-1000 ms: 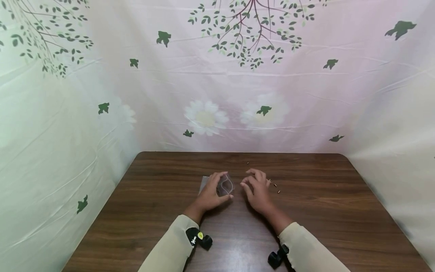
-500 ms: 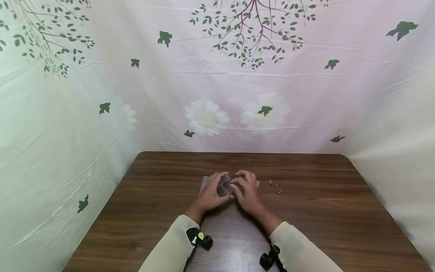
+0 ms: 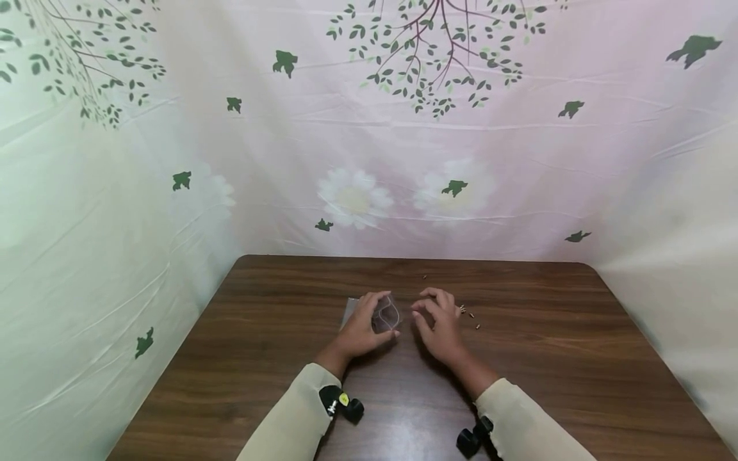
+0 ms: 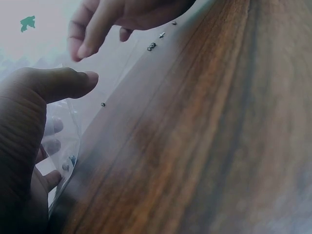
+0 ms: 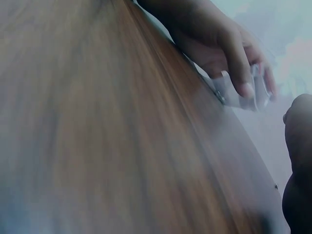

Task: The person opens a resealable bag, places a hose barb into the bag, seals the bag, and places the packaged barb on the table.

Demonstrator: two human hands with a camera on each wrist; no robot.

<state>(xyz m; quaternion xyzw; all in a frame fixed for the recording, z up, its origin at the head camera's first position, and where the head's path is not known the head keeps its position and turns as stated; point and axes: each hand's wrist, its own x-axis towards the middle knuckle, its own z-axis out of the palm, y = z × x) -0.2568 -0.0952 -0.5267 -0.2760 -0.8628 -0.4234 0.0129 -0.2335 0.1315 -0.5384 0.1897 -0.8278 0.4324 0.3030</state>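
My left hand (image 3: pixel 359 331) holds a small clear plastic bag (image 3: pixel 389 314) between thumb and fingers, its mouth spread toward the right. In the left wrist view, a few small metal pieces (image 4: pixel 66 166) show through the bag's clear side. To the right, my right hand (image 3: pixel 442 328) hovers over the table with loosely bent fingers and nothing visible between them. Just beyond its knuckles lies a little cluster of brass-coloured metal pieces (image 3: pixel 463 309), partly covered by the hand. Two more loose pieces (image 3: pixel 478 327) lie to the right of it.
A single small piece (image 3: pixel 425 277) lies apart near the back of the brown wooden table (image 3: pixel 542 358). Patterned cloth (image 3: pixel 403 147) hangs behind the table and along both sides. Black wrist cameras (image 3: pixel 353 411) are strapped over the sleeves.
My right hand moved left to the bag's mouth, then back right beside the metal pieces. The left hand keeps its hold on the bag. The head view shifted slightly.
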